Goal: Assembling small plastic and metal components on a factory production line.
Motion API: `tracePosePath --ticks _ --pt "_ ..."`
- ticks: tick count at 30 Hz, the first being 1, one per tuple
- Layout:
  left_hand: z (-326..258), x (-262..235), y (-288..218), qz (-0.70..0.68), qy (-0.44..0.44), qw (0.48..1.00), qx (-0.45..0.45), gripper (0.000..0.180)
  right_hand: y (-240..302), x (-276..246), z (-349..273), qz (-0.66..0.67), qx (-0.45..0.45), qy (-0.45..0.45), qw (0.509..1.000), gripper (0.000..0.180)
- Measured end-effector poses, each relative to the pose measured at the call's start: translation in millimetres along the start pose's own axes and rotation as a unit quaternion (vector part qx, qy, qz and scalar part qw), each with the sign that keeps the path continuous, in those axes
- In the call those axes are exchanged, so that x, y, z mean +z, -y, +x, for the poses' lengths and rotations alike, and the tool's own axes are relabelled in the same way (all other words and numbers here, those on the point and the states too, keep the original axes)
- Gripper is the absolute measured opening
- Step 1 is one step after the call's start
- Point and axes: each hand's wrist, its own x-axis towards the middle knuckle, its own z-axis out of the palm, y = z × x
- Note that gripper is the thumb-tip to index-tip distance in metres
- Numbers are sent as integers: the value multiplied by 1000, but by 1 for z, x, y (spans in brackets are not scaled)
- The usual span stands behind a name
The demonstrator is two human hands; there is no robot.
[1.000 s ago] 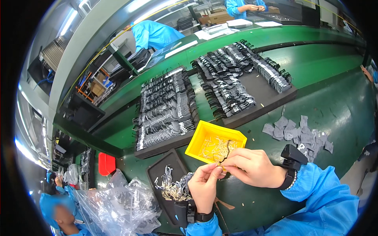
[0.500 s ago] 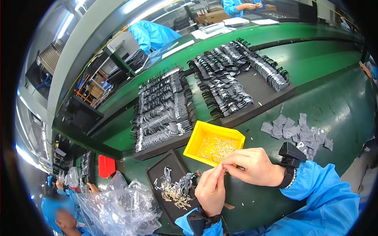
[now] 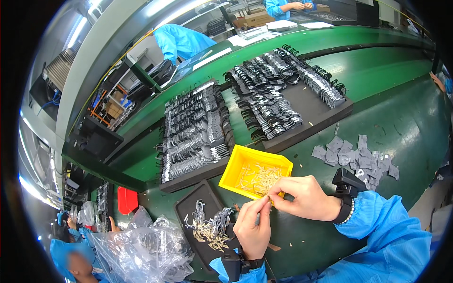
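Note:
My left hand (image 3: 253, 227) and my right hand (image 3: 302, 199) meet fingertip to fingertip at the near edge of a yellow bin (image 3: 230, 172). Both are closed in a pinch; whatever sits between the fingers is too small to make out. Small cream-coloured slim pieces (image 3: 265, 176) lie loose in the bin. Left of my left hand is a small black tray (image 3: 189, 203) with a bunch of short grey wires with cream ends (image 3: 211, 237). To the right, beyond my right hand, lies a scattered pile of flat grey square pieces (image 3: 365, 162).
Two dark trays hold packed rows of grey parts with black wires (image 3: 196, 132), (image 3: 269, 111) behind the bin. Clear plastic bags (image 3: 146, 247) and a red bin (image 3: 127, 200) stand left. A co-worker (image 3: 71, 257) is at lower left; others in blue work across the green bench (image 3: 396, 70).
My fingertips have shifted very slightly to the right, still pinched together. The left co-worker's hand has moved a little. Otherwise the scene looks the same.

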Motion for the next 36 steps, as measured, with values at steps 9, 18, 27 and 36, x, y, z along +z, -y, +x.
tracePosePath --ticks 9,18,27,36 --pt "7 -13 5 -351 60 905 -231 22 -18 -6 6 -60 29 -32 997 7" --pt "8 -10 4 -390 1 881 -270 23 3 -16 12 -38 35 -76 996 13" --pt "3 -6 2 -367 -17 895 -252 20 11 -2 2 -56 -70 -17 996 12" --pt "-7 1 9 -89 -13 995 -38 18 7 0 0 -37 -48 3 998 10"
